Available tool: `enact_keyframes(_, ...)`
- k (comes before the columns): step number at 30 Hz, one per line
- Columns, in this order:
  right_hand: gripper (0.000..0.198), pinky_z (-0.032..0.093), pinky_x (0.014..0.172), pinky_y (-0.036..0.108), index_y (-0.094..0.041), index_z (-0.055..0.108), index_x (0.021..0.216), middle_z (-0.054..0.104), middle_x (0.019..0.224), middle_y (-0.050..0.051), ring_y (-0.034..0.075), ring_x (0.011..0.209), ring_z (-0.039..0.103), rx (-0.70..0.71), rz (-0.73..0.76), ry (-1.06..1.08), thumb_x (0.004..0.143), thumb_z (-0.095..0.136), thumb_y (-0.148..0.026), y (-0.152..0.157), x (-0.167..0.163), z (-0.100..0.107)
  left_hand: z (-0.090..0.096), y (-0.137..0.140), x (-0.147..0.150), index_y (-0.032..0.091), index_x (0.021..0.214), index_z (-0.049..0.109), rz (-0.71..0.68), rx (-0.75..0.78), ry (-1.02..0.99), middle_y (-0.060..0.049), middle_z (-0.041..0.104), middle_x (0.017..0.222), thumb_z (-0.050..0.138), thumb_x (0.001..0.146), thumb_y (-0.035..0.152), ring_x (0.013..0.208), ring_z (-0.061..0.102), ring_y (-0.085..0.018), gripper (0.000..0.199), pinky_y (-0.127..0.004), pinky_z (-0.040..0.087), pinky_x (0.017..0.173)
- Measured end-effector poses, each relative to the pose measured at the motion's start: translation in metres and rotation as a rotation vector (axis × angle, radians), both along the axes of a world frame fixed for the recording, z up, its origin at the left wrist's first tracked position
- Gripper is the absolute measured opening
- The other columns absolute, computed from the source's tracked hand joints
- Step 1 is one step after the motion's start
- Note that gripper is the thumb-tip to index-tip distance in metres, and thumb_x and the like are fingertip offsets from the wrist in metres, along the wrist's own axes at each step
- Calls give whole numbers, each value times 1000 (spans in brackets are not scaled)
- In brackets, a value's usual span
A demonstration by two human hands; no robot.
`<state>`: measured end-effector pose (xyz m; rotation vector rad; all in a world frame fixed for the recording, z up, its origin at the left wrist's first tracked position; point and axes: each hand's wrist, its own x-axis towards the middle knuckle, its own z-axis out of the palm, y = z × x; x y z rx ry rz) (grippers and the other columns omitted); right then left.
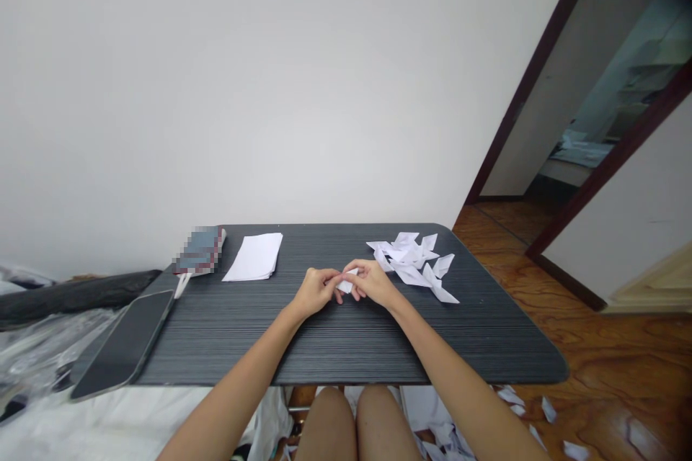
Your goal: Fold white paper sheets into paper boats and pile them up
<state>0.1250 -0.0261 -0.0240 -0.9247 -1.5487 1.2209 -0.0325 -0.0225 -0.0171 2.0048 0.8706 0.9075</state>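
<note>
Between my two hands, above the middle of the dark table [227, 331], is a small folded piece of white paper [347, 284]. My left hand [318, 290] pinches its left side with thumb and fingers. On the other side, my right hand [372, 281] grips it, the thumb lying across the top. Fingers cover much of the paper, so its exact folded shape is hidden. Just right of my right hand lies a loose pile of folded white paper pieces [411, 256] with pointed ends. A stack of flat white paper sheets [253, 257] rests to the left, apart from my left hand.
A phone-like dark device [124, 346] lies at the table's left edge, a white cable at its top. Behind it sits a blurred-out dark blue item [200, 251]. A white wall [324, 86] backs the table. Paper pieces [511, 397] litter the floor at right.
</note>
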Motion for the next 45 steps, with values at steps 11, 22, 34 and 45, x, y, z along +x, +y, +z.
enact_keyframes(11,28,18,26,15,-10,56,78,45,27,-6,5,20,30,-19,-23,-49,76,41,-34,6,8,-2,-7,3,1,10,99,53,11,-75,2,4,52,40,31,83,37,23,41,-5,38,-14,29,29)
enact_keyframes(22,32,37,45,18,-19,43,90,54,65,-4,6,47,48,51,-21,123,63,61,-23,7,3,-4,-1,7,-1,9,78,64,1,-125,101,-4,64,60,47,74,42,37,48,-7,37,-17,36,41)
enact_keyframes(34,50,36,51,22,-13,35,117,50,79,1,5,51,42,-46,42,0,70,51,-22,11,2,-20,-5,9,1,11,85,60,6,-101,171,-1,57,48,46,74,41,44,52,-10,35,-18,38,47)
enact_keyframes(45,29,40,53,22,-11,54,99,55,81,5,9,56,50,108,-56,-237,72,50,-22,14,1,-22,-11,18,0,11,86,52,-39,-133,159,2,53,42,46,75,35,39,48,-8,27,-18,36,47)
